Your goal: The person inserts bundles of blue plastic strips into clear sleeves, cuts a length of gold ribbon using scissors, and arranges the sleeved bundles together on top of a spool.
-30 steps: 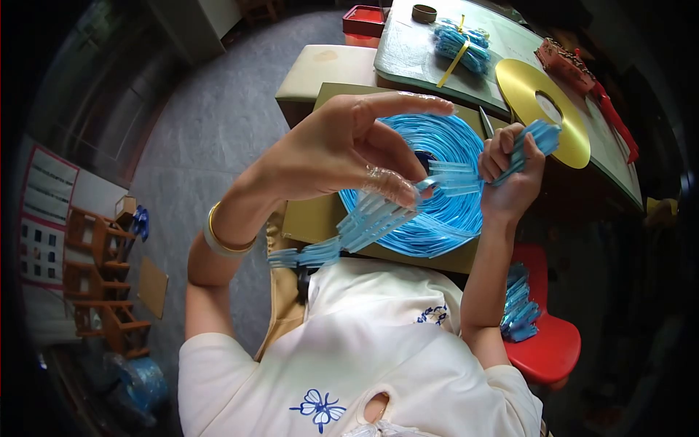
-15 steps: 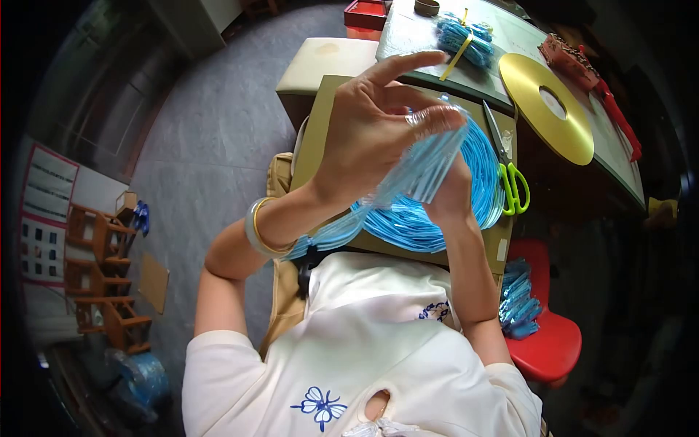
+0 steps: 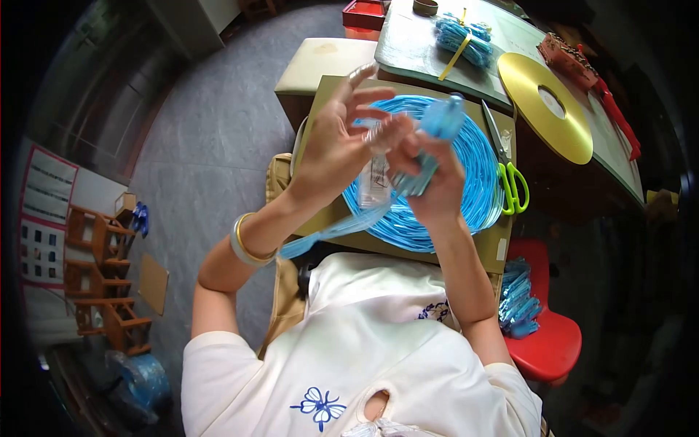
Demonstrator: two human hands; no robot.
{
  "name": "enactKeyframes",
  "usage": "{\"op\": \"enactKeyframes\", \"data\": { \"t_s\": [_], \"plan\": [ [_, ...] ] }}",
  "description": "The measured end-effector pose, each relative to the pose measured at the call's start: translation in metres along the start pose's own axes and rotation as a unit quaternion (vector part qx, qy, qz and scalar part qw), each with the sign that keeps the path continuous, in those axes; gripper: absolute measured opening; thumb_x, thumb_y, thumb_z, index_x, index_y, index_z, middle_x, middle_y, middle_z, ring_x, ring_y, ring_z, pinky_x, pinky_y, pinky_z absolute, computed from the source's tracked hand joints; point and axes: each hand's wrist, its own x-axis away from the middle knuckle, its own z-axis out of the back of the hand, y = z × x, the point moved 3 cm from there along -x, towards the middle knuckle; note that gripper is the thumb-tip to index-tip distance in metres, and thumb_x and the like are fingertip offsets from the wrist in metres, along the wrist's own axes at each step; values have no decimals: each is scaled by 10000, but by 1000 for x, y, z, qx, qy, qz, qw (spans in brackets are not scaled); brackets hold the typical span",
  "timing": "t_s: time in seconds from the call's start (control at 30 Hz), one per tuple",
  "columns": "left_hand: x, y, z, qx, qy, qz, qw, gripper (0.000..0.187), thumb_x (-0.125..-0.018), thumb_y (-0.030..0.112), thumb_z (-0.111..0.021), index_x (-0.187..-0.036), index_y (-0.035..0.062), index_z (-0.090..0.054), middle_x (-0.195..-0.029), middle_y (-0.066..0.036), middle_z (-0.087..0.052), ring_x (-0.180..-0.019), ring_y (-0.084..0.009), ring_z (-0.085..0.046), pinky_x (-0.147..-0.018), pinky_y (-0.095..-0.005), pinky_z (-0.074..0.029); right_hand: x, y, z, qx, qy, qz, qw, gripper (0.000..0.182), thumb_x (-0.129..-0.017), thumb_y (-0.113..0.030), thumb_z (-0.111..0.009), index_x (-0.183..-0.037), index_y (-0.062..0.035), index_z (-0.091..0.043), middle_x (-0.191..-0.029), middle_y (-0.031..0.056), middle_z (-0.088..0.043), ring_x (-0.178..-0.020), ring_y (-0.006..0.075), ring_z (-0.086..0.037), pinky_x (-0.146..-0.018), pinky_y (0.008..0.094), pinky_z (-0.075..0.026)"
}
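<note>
My right hand (image 3: 440, 178) is closed round a folded bundle of thin blue plastic cord (image 3: 444, 120), whose blurred top sticks up above the fingers. From that hand a blue tail of cord (image 3: 335, 231) runs down to the left, under my left forearm. My left hand (image 3: 338, 142) is raised beside it, fingers spread, its thumb close to the bundle; shiny clear wrapping covers the thumb and one fingertip. Whether the thumb touches the bundle cannot be told. Below both hands lies a large coil of blue cord (image 3: 477, 197) on a brown board (image 3: 320, 109).
Green-handled scissors (image 3: 514, 188) lie at the board's right edge. On the table (image 3: 408, 44) behind are a tied blue bundle (image 3: 464, 40) and a gold ribbon roll (image 3: 531, 95). A red chair (image 3: 557, 346) at right holds more blue bundles (image 3: 517, 298).
My left hand has moved down and left, its fingers spreading. The cord, stretched between both hands before, is now bunched in my right hand.
</note>
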Motion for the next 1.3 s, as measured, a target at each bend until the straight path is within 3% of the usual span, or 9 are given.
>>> {"op": "enactKeyframes", "data": {
  "t_s": [0.1,0.23,0.43,0.5,0.57,0.7,1.03,1.17,1.3],
  "plan": [
    [23,-24,12,-1,-90,125,988,592,-821,214,-620,-1307,38,-331,-1113,-170,-558,-919,-191,-599,-813,-313,-497,-3,-10,5,-52,7,43,998,187,-787,-267,-512,-673,-154,-416,-569,-25,-378,-518,43,-312,-497,186,-249],
    [47,-40,11,70,-308,326,891,611,-803,171,-643,-1308,29,-329,-992,-164,-603,-770,-189,-631,-679,-270,-528,-2,-27,19,-27,53,100,993,189,-795,-275,-501,-668,-171,-408,-537,-33,-348,-506,45,-322,-514,199,-294],
    [62,3,-2,-74,-340,273,897,652,-753,-14,-646,-1318,65,-329,-952,-163,-623,-747,-182,-638,-660,-256,-534,1,-29,18,-4,62,96,993,162,-800,-249,-476,-692,-132,-447,-524,-26,-344,-483,64,-324,-506,211,-334],
    [51,11,8,-152,-202,76,964,689,-724,11,-677,-1318,71,-334,-946,-148,-636,-828,-180,-631,-707,-265,-534,8,-23,11,19,19,46,999,146,-798,-224,-465,-714,-105,-467,-528,-20,-350,-468,74,-319,-488,210,-327],
    [34,19,21,-147,-64,-16,987,668,-696,52,-706,-1285,65,-391,-960,-133,-641,-918,-205,-607,-823,-316,-501,17,-17,4,28,-19,-10,999,133,-793,-194,-456,-740,-76,-488,-537,-12,-358,-455,82,-313,-464,203,-306],
    [23,28,26,-62,-88,-205,973,603,-690,69,-716,-1235,64,-457,-997,-125,-634,-965,-233,-586,-921,-372,-438,31,-5,-15,30,-29,-168,985,131,-783,-154,-441,-765,-32,-487,-528,12,-360,-380,89,-308,-357,200,-268],
    [20,25,14,1,-104,-131,986,563,-685,32,-711,-1203,54,-490,-921,-104,-651,-966,-236,-586,-944,-360,-414,36,11,-19,70,-59,-208,974,162,-784,-175,-445,-779,-17,-483,-526,-2,-348,-389,72,-261,-361,189,-208],
    [20,20,16,0,-121,9,993,588,-680,41,-730,-1213,66,-483,-1010,-107,-615,-885,-139,-585,-827,-272,-474,41,13,-22,56,-99,-257,960,161,-804,-208,-457,-753,-59,-491,-566,-12,-358,-443,49,-259,-386,173,-167],
    [17,8,9,115,-100,69,986,630,-730,72,-704,-1275,60,-390,-1056,-151,-577,-915,-150,-569,-789,-260,-486,37,13,-19,-32,-111,-241,964,205,-824,-254,-432,-706,-88,-458,-552,-30,-322,-432,44,-232,-377,179,-152]
  ]
}}
